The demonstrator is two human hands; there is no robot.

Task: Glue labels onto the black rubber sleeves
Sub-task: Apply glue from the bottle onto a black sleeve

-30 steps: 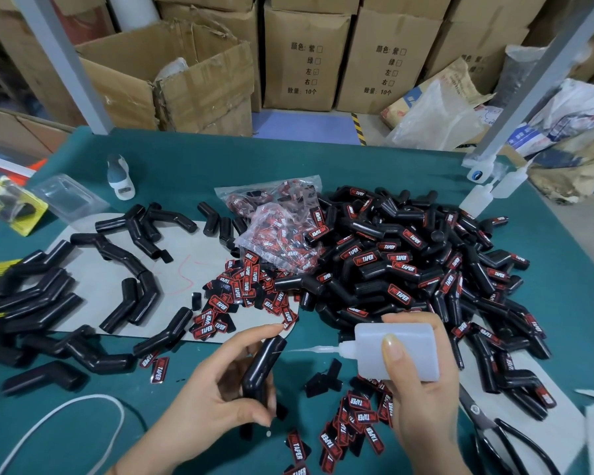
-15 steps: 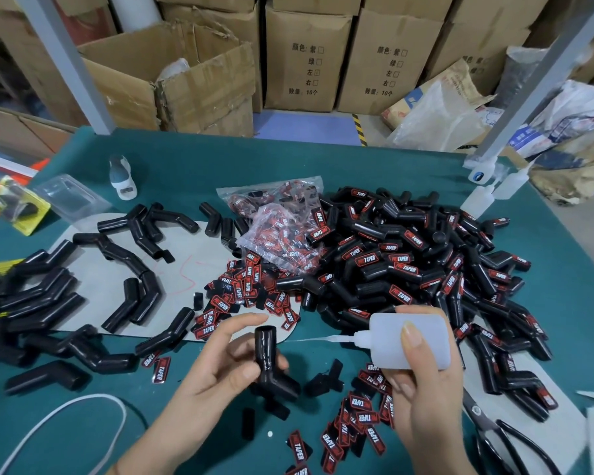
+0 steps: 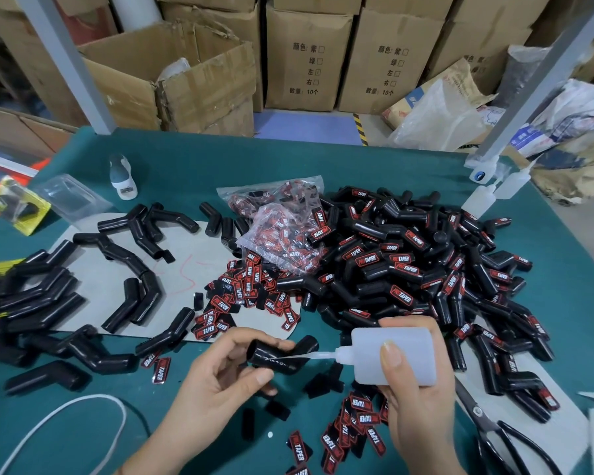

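the bent black rubber sleeve (image 3: 280,355) is gripped by the left hand (image 3: 216,382), thumb below and fingers curled behind, just above the green table (image 3: 357,166). the glue bottle (image 3: 393,356) is held in the right hand (image 3: 415,399), fingers wrapped around its body, with the nozzle tip resting on the sleeve's flat face. a thin, short bead is best laid along that face only; the squeeze should be kept light so no glue runs over the edge. loose labels (image 3: 360,423) lie just below the hands. labelled sleeves (image 3: 408,269) are piled beyond, unlabelled sleeves (image 3: 48,303) to the left.
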